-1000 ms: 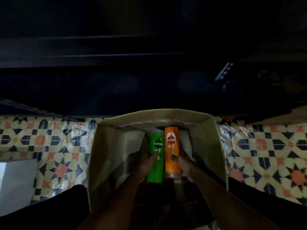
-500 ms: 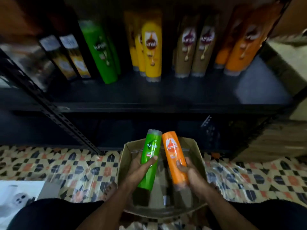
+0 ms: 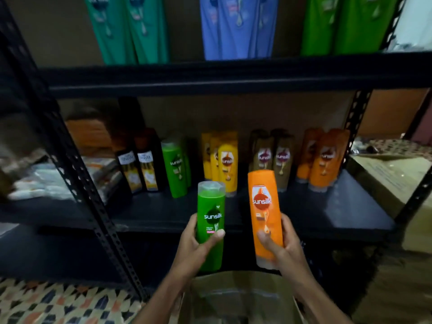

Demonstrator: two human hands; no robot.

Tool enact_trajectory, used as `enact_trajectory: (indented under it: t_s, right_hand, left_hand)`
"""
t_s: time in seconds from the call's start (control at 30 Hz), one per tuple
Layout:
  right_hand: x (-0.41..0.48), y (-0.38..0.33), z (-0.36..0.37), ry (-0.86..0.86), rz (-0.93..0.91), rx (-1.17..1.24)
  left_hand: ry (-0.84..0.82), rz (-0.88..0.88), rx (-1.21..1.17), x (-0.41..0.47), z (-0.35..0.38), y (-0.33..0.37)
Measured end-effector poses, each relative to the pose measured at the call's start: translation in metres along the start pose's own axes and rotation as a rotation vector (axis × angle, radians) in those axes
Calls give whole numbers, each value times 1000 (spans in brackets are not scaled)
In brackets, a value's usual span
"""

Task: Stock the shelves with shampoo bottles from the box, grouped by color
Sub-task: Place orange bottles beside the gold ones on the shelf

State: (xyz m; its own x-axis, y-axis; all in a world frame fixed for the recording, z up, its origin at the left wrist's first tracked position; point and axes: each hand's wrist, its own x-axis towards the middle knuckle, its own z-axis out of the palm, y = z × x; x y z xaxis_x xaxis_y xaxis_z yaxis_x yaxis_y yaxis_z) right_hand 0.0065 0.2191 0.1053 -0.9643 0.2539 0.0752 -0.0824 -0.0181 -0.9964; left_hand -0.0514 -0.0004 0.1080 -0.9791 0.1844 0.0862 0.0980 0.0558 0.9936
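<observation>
Both bottles have risen from the box (image 3: 236, 298); your left hand (image 3: 196, 249) grips green bottle (image 3: 210, 220), right hand (image 3: 282, 244) orange bottle (image 3: 265, 213) — misgrouping could follow crossed reaches

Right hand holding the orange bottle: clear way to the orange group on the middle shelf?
Probably yes. The right hand grips the orange bottle in front of the shelf, and the board before the orange group is bare. Brown bottles stand left of it, the rack post right.

We note a patterned tile floor (image 3: 58, 305) at lower left, blurred white packets (image 3: 39, 183) stacked at mid left, and a taped cardboard carton (image 3: 385, 176) at right.
</observation>
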Motion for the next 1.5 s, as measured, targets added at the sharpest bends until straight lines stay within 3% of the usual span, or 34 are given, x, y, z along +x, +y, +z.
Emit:
enact_trajectory:
  t_s: [0.33, 0.7, 0.87, 1.0, 1.5]
  right_hand:
    - [80, -12, 31, 24, -133, 4]
    - [111, 16, 34, 42, -72, 13]
    - [120, 31, 34, 8, -51, -20]
    - [123, 46, 39, -6, -16, -103]
    - [126, 47, 41, -5, -6, -180]
  left_hand:
    - [116, 169, -16, 86, -4, 28]
    - [119, 175, 19, 119, -7, -5]
    - [92, 159, 115, 112, -9, -35]
    - [178, 196, 297, 111, -13, -51]
    - [392, -13, 568, 156, -56, -49]
